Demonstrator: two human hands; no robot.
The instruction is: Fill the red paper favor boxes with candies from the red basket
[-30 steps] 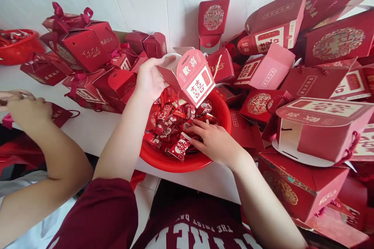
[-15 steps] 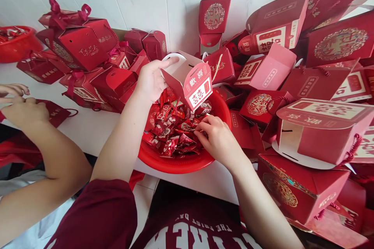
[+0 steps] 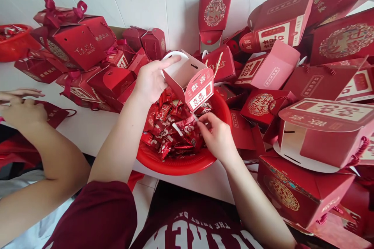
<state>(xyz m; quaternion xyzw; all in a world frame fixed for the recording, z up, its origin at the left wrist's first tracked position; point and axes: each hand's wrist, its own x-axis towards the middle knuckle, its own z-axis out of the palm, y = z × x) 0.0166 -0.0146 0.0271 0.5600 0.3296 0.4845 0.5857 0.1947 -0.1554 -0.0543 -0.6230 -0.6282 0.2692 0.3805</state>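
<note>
My left hand (image 3: 152, 79) grips an open red gift box (image 3: 193, 81) by its side, tilted over the basin. White inside surfaces and a gold cord handle show on the box. Below it, a red plastic basin (image 3: 184, 169) holds many red-wrapped candies (image 3: 163, 124). With thumb and fingers pinched, my right hand (image 3: 216, 136) holds one wrapped candy (image 3: 187, 125) by its end, just above the pile and under the box's lower edge. What lies inside the box is hidden from this angle.
Red gift boxes (image 3: 269, 70) crowd the right side, and more boxes (image 3: 78, 42) with ribbons stack at left against the tiled wall. Another red basin (image 3: 17, 46) stands far left. A co-worker's hands (image 3: 25, 111) are over a red box at the left.
My right hand has pinched a wrapped candy and lifted it from the pile. My left hand keeps the box in nearly the same place. The co-worker's fingers have shifted slightly right.
</note>
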